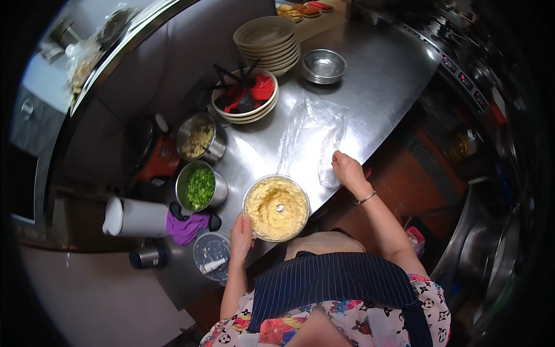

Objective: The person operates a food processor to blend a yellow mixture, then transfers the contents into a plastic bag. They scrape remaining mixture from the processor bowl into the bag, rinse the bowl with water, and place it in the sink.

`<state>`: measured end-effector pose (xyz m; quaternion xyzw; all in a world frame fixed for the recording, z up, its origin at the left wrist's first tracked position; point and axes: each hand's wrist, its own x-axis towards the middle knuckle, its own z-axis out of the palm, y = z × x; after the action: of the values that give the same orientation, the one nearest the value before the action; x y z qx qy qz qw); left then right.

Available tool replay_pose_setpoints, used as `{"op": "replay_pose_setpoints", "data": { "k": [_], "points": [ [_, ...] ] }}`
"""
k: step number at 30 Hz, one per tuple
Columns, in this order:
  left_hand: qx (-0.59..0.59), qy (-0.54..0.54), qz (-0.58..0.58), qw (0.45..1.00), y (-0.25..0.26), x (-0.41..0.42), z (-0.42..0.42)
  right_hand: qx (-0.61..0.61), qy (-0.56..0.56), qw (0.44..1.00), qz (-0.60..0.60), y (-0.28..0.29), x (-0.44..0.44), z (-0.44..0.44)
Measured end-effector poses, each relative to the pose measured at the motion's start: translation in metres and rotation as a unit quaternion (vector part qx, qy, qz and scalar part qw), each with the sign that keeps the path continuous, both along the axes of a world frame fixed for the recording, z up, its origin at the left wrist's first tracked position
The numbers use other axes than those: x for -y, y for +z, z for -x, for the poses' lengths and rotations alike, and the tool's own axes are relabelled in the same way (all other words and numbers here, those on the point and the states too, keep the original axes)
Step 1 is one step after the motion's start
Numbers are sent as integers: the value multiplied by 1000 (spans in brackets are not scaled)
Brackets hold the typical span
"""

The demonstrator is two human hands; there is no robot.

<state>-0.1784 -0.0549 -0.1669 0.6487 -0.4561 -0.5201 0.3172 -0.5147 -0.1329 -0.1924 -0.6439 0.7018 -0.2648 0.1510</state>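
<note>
My left hand (pixel 242 235) grips the rim and side of a round metal bowl of minced, pale yellow food, probably garlic (pixel 276 208), at the table's near edge. A clear plastic bag (pixel 316 126) lies flattened on the steel table just beyond the bowl. My right hand (pixel 348 170), its fingers curled, is at the bag's right edge; whether it pinches the plastic is hard to tell. Left of the bowl stand a metal pot of chopped green onion (pixel 200 186) and a metal pot of minced food (pixel 197 139). A clear lid or tub (pixel 212 253) with a white-handled tool lies near my left wrist.
Stacked bowls with red and black utensils (pixel 246 93), stacked plates (pixel 268 41) and metal dishes (pixel 324 65) stand farther back on the steel table (pixel 373 65). At left are a purple cloth (pixel 186 227), a white pitcher (pixel 136 217) and a red appliance (pixel 160 158). Stoves line the right.
</note>
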Motion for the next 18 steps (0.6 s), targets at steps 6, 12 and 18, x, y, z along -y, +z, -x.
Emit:
{"op": "replay_pose_setpoints", "data": {
  "k": [6, 12, 18],
  "points": [
    [47, -176, -33, 983, 6, 70, 48, 99, -17, 991, 84, 37, 27, 27],
    [295, -265, 202, 896, 33, 161, 116, 150, 18, 982, 114, 85, 41, 41],
    [326, -269, 211, 881, 24, 238, 169, 222, 73, 964, 127, 124, 46, 56]
  ]
}}
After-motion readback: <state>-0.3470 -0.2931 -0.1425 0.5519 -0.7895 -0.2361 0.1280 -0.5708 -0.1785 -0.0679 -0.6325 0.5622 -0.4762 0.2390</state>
